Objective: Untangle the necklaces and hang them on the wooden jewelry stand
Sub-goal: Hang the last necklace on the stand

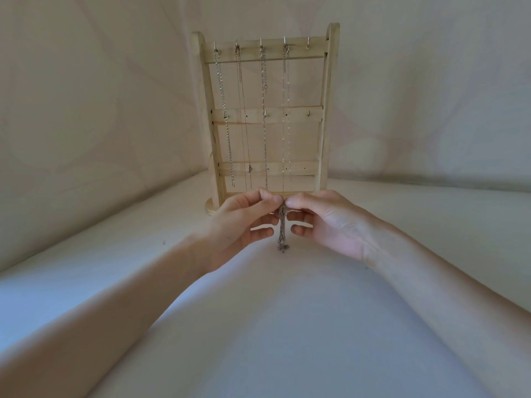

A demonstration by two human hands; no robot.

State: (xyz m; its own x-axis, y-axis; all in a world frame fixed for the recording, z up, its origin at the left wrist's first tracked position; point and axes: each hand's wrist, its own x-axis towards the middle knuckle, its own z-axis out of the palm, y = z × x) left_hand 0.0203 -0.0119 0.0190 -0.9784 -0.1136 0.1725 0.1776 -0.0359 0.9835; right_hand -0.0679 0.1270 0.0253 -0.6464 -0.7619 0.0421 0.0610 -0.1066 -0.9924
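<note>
Hold the tangled necklace [282, 228] up and pull the strands apart slowly, so no knot gets tighter. The left hand [244, 222] and right hand [324, 222] both pinch its top between thumb and fingers [268, 200], just above the worktop [258, 326]. Behind, four chains hang on the wooden jewelry stand [326, 110]; one top hook [308, 41] is free.

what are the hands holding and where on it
Both the left hand and right hand pinch a thin tangled metal necklace chain at its top end; the rest hangs below.
</note>
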